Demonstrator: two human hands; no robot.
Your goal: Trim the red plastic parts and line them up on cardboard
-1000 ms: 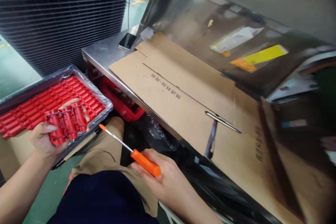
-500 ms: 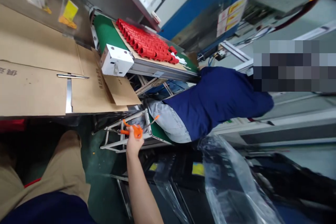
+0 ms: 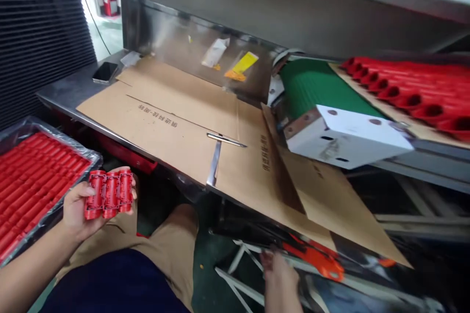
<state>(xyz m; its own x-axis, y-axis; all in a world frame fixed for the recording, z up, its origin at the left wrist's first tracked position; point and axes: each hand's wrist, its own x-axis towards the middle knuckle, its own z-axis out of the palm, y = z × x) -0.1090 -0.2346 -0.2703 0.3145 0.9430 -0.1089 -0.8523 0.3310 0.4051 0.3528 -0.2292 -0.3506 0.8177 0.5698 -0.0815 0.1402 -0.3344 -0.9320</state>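
Note:
My left hand point(image 3: 79, 208) holds a red plastic part point(image 3: 108, 194) made of three joined cylinders, above my left knee. Just to its left stands a plastic-lined tray point(image 3: 93, 160) full of similar red parts. My right hand point(image 3: 279, 274) is low at the bottom edge, under the table's front edge, by a white metal rack point(image 3: 238, 281). Its fingertips reach toward an orange tool point(image 3: 318, 260) lying there. The picture is blurred at that spot, so whether the fingers grip anything does not show.
Flattened cardboard point(image 3: 165, 117) covers the steel table, with a phone point(image 3: 105, 72) at its far left corner. On the right are a green conveyor belt point(image 3: 316, 85), its white end housing point(image 3: 345, 134) and rows of red parts point(image 3: 411, 90) on cardboard. A black louvred panel point(image 3: 40, 34) stands at the left.
The view swung right toward a co-worker and the conveyor, then back. My right hand held an orange-handled screwdriver, reached to the low rack, and now stays there. My left hand keeps the red part.

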